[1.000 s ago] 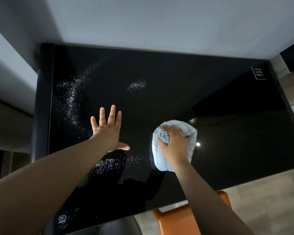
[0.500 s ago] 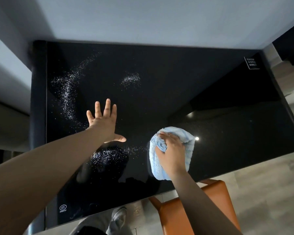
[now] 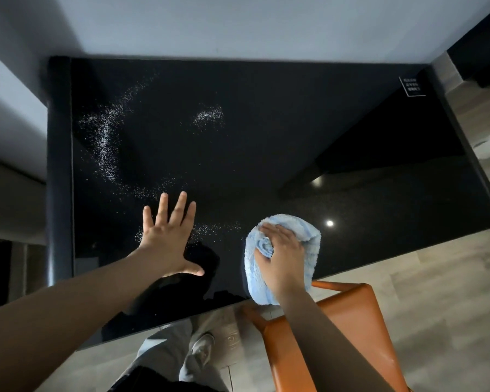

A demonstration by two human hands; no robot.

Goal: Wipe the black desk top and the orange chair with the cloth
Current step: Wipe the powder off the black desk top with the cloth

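Note:
The glossy black desk top (image 3: 266, 131) fills the middle of the head view. White powder (image 3: 105, 142) lies scattered across its left half, with a small patch (image 3: 210, 116) near the centre. My left hand (image 3: 167, 239) rests flat on the desk with fingers spread. My right hand (image 3: 280, 258) grips a bunched light blue cloth (image 3: 309, 233) and presses it on the desk at the near edge. The orange chair (image 3: 357, 321) stands below the near edge, partly hidden by my right forearm.
Pale walls close in the desk at the back and left. A white label (image 3: 412, 86) sits at the desk's far right corner. Grey wood-look floor (image 3: 436, 278) lies to the right and near side. My trouser leg and shoe (image 3: 203, 346) show below the desk edge.
My right hand has drawn the cloth back toward the near edge of the desk. My left hand also sits nearer the front edge. More of the orange chair and floor shows.

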